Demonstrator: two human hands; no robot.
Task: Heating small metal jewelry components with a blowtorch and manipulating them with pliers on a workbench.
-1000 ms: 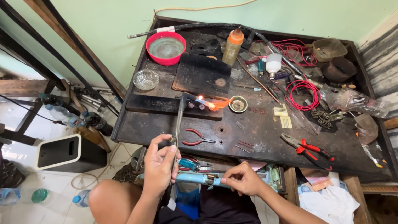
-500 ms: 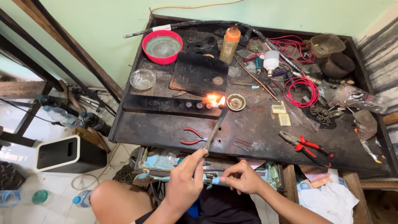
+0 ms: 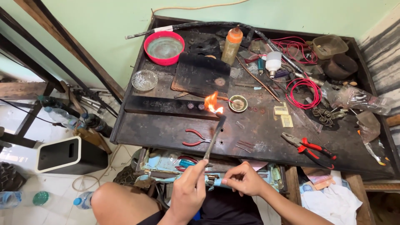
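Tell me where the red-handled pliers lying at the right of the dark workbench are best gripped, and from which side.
Grip the red-handled pliers by the two red handles, coming from above on the right. The handles point right toward the near edge of the dark workbench, slightly spread and free of clutter, while the dark metal nose points left. This is a judgement from their pose.

Red-handled pliers (image 3: 195, 138) and flame (image 3: 211, 103) obstruct the workbench (image 3: 166, 132) front.

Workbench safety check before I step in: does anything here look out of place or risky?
The torch in the left hand burns an open flame over the dark bench, close to the orange-capped bottle and loose red wire. Tools lie scattered.
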